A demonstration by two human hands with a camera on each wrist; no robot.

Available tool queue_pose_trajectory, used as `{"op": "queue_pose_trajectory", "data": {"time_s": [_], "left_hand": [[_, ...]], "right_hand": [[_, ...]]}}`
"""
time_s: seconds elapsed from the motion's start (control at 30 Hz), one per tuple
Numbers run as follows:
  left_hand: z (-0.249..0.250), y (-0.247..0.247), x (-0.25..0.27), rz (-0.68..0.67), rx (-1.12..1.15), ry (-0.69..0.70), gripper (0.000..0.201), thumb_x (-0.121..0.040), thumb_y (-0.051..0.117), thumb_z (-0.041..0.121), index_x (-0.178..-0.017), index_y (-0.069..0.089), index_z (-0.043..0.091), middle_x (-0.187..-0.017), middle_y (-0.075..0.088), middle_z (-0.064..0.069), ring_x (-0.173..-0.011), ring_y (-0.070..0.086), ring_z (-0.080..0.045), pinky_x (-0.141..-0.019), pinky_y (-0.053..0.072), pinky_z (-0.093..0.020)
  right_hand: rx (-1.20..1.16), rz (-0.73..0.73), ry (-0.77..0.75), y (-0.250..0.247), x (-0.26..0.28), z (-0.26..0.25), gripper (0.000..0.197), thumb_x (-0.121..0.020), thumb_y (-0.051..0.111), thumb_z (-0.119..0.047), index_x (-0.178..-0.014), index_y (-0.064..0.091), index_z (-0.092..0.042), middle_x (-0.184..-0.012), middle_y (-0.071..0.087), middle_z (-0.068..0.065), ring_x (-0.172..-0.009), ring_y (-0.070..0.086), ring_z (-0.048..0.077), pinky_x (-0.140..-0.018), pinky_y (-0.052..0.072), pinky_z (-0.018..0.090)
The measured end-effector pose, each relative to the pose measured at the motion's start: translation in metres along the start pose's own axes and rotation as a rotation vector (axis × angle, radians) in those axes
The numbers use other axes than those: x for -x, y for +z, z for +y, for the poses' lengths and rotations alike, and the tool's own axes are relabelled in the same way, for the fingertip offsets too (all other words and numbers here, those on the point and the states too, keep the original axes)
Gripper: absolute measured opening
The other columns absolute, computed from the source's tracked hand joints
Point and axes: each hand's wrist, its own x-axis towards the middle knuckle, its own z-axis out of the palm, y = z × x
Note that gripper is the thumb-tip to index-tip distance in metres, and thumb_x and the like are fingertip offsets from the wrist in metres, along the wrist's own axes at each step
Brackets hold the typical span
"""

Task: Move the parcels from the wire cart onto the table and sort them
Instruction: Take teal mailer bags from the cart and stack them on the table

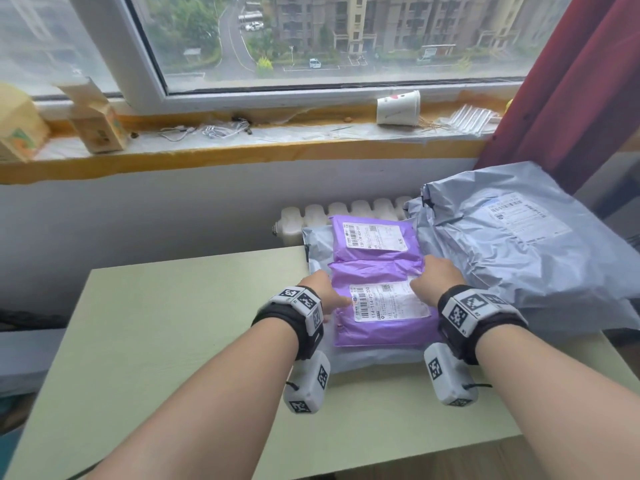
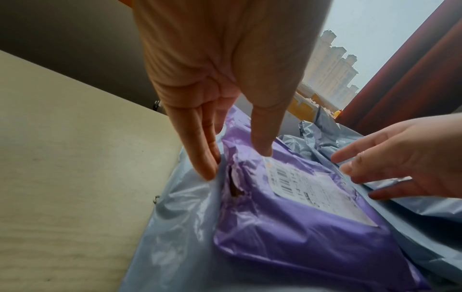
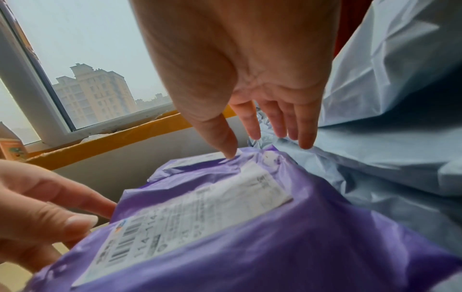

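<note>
Two purple parcels lie on a flat grey-blue parcel (image 1: pixel 374 356) on the pale table (image 1: pixel 173 341). The near purple parcel (image 1: pixel 381 327) (image 2: pixel 300 227) (image 3: pixel 250 247) shows a white label on top. The far purple parcel (image 1: pixel 377 256) lies just behind it. My left hand (image 1: pixel 323 289) (image 2: pixel 237 164) has straight fingers along the near parcel's left edge and its thumb on top. My right hand (image 1: pixel 434 278) (image 3: pixel 270 148) touches the parcel's far right corner with its thumb, its straight fingers against a big grey parcel (image 1: pixel 502 258) (image 3: pixel 387 79). The wire cart is out of view.
The windowsill behind carries a tipped paper cup (image 1: pixel 398 107), cartons (image 1: pixel 93 123) and loose cables. A white radiator (image 1: pixel 346 211) stands behind the table and a red curtain (image 1: pixel 571 81) hangs at the right. Bare tabletop stretches to the left and front.
</note>
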Motion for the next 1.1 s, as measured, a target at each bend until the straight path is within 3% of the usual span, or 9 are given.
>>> {"op": "queue_pose_trajectory", "data": {"time_s": [0.13, 0.27, 0.4, 0.8, 1.1], "left_hand": [[-0.004, -0.016, 0.011, 0.066, 0.001, 0.03, 0.059, -0.084, 0.069, 0.032, -0.131, 0.043, 0.008, -0.114, 0.062, -0.012, -0.097, 0.067, -0.028, -0.084, 0.057, -0.043], [-0.014, -0.036, 0.02, 0.124, 0.006, 0.056, 0.036, -0.086, 0.064, 0.026, -0.118, 0.051, 0.015, -0.11, 0.064, -0.011, -0.103, 0.064, -0.028, -0.089, 0.055, -0.041], [-0.032, -0.053, 0.027, 0.187, 0.031, 0.03, 0.05, -0.084, 0.065, 0.029, -0.129, 0.049, 0.014, -0.117, 0.064, -0.011, -0.107, 0.063, -0.026, -0.093, 0.053, -0.039], [-0.107, -0.109, 0.061, 0.309, 0.079, -0.022, 0.038, -0.086, 0.061, 0.03, -0.121, 0.054, 0.018, -0.114, 0.065, -0.007, -0.11, 0.061, -0.025, -0.096, 0.05, -0.037], [-0.169, -0.158, 0.098, 0.419, 0.086, -0.067, 0.034, -0.088, 0.06, 0.031, -0.12, 0.057, 0.022, -0.117, 0.065, -0.003, -0.109, 0.061, -0.023, -0.092, 0.047, -0.029]], "right_hand": [[-0.022, 0.037, -0.038, -0.011, 0.006, -0.013, 0.043, -0.088, 0.047, -0.013, -0.132, 0.047, -0.009, -0.133, 0.049, 0.017, -0.12, 0.048, 0.034, -0.096, 0.042, 0.037], [-0.041, 0.05, -0.097, -0.015, 0.016, -0.033, 0.043, -0.087, 0.048, -0.014, -0.129, 0.051, -0.01, -0.134, 0.051, 0.015, -0.121, 0.049, 0.032, -0.099, 0.042, 0.036], [-0.046, 0.055, -0.143, -0.017, 0.026, -0.059, 0.041, -0.086, 0.048, -0.01, -0.127, 0.052, -0.009, -0.132, 0.054, 0.014, -0.12, 0.051, 0.031, -0.097, 0.044, 0.035], [-0.026, 0.026, -0.309, -0.001, 0.068, -0.153, 0.034, -0.089, 0.047, -0.008, -0.122, 0.055, -0.005, -0.128, 0.057, 0.017, -0.117, 0.054, 0.032, -0.095, 0.042, 0.034], [0.037, 0.011, -0.408, 0.014, 0.108, -0.23, 0.038, -0.086, 0.042, -0.001, -0.121, 0.059, -0.005, -0.124, 0.059, 0.016, -0.116, 0.054, 0.033, -0.094, 0.042, 0.033]]}}
